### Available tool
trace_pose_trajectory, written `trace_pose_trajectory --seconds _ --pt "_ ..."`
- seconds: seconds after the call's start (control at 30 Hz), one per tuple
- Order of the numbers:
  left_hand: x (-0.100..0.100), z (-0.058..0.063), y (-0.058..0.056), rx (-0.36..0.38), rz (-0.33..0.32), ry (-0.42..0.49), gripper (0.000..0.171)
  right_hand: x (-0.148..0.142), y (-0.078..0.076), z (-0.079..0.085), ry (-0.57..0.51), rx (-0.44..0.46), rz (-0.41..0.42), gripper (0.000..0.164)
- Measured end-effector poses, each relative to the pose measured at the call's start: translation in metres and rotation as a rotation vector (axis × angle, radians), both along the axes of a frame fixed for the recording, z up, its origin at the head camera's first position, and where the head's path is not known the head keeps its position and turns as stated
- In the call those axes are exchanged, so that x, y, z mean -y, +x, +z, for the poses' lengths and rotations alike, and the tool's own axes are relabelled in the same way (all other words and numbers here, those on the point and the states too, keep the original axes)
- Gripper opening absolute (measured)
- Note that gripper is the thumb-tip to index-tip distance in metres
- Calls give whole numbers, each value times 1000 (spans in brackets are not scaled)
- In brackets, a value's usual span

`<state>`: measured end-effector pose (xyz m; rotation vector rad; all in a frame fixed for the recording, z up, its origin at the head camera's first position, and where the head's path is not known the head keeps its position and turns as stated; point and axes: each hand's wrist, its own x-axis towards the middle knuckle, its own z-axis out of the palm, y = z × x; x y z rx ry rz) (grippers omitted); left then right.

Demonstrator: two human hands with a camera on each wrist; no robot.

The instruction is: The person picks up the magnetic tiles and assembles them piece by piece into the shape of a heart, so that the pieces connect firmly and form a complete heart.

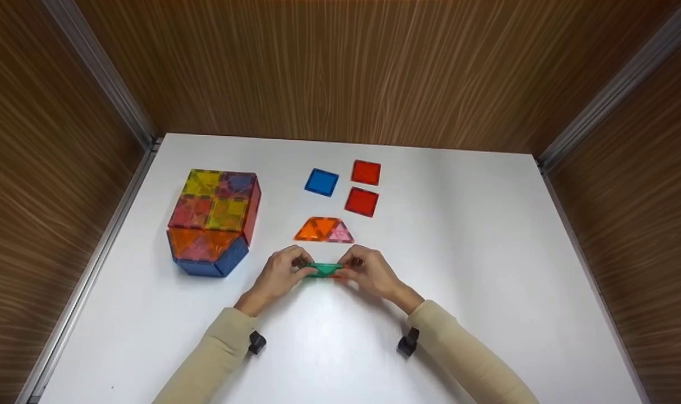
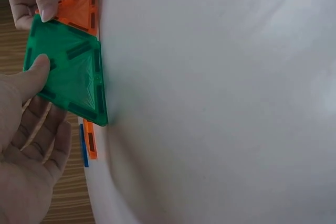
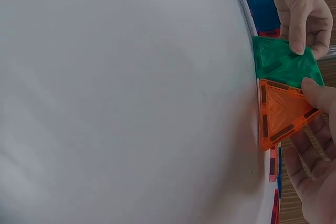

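My left hand (image 1: 277, 276) pinches green magnetic tiles (image 2: 68, 74) between thumb and fingers. The green part looks like two triangles side by side, with a dark seam across it. Joined to its right side is an orange triangle tile (image 3: 283, 111), whose upper part my right hand (image 1: 375, 273) pinches. Together they form a trapezoid, held upright with its long edge down at the white tabletop. Just beyond the hands lies another trapezoid, made of orange triangle tiles (image 1: 319, 228) and a pink triangle tile (image 1: 340, 231).
To the left stands a box-like block of magnetic tiles (image 1: 250, 210), with yellow, red and purple on top and blue sides in front. One blue square tile (image 1: 321, 182) and two red square tiles (image 1: 366, 172) lie farther back. Wood-grain panels (image 1: 340, 67) surround the white table (image 1: 475, 252).
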<state>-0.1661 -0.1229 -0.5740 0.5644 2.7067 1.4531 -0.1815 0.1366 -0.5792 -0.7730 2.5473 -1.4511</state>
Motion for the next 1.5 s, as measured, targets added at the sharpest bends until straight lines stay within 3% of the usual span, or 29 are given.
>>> trace_pose_trajectory --seconds 0.2,0.43,0.7,0.87,0.97,1.13,1.3,1.5 --pt "1 0 0 35 -3 5 13 -6 -7 4 -3 21 36 25" --pt "1 -2 0 40 -9 28 13 -24 -38 7 66 20 -91 34" --pt "0 -4 3 33 -5 20 12 -39 -87 4 297 -13 -229 43" --pt "1 -5 4 35 -5 17 12 -36 -109 1 480 -81 -244 52" --pt "1 -6 5 25 -6 16 13 -34 -119 -2 586 -73 -225 61" --pt "-1 -6 5 21 -20 13 12 -37 -127 -4 688 -52 -196 66" --pt "-1 -5 3 11 -27 14 12 -47 -127 -4 669 -93 -183 55" --pt "1 -4 1 17 -14 14 13 -64 -115 -8 631 -157 -168 48"
